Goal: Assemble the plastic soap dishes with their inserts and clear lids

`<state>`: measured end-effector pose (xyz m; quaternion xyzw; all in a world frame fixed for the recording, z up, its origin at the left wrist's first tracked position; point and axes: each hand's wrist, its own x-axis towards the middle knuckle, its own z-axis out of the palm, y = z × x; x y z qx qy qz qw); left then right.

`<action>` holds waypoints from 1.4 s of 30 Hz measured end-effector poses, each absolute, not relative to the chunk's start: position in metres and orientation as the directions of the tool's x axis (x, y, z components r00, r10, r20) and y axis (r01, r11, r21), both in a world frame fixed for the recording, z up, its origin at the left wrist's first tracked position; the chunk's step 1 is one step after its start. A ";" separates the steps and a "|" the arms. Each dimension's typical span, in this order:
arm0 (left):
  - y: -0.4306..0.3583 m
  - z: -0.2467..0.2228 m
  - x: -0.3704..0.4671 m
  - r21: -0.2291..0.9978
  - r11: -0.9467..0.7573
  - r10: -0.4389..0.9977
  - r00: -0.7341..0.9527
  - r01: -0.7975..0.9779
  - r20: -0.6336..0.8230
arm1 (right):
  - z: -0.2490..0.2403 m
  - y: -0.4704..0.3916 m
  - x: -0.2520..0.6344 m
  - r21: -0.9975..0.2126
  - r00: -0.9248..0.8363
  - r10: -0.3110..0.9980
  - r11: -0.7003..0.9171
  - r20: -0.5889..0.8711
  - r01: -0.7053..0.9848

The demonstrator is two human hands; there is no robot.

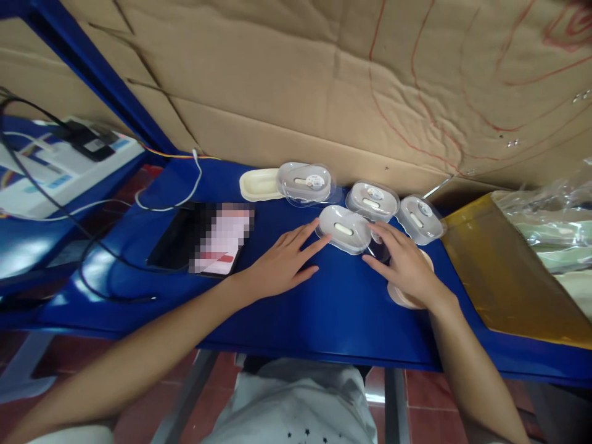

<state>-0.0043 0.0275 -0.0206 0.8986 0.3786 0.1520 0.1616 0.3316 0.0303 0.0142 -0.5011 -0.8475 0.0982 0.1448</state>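
A grey oval dish with a white slot-shaped piece (343, 229) lies on the blue table between my hands. My left hand (289, 259) is spread, fingertips at the dish's left edge. My right hand (402, 256) has its fingers apart at the dish's right edge, above a round pale pink piece (407, 299) and a small dark item (377, 248). Behind are similar grey dishes under clear covers (372, 200), (420, 219), and another covered grey dish (305, 181) overlapping a cream tray (259, 185).
A phone with a lit screen (224, 239) lies left of my left hand, near cables and a white power strip (69, 166). A brown-taped box (513, 277) holding plastic-wrapped green items (562, 237) stands at the right. Cardboard (277, 80) lines the back.
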 end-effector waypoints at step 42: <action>0.021 -0.003 -0.014 0.667 -0.475 0.746 0.664 0.574 -0.040 | 0.011 0.006 0.290 -0.820 -0.042 0.942 0.311 0.333 0.480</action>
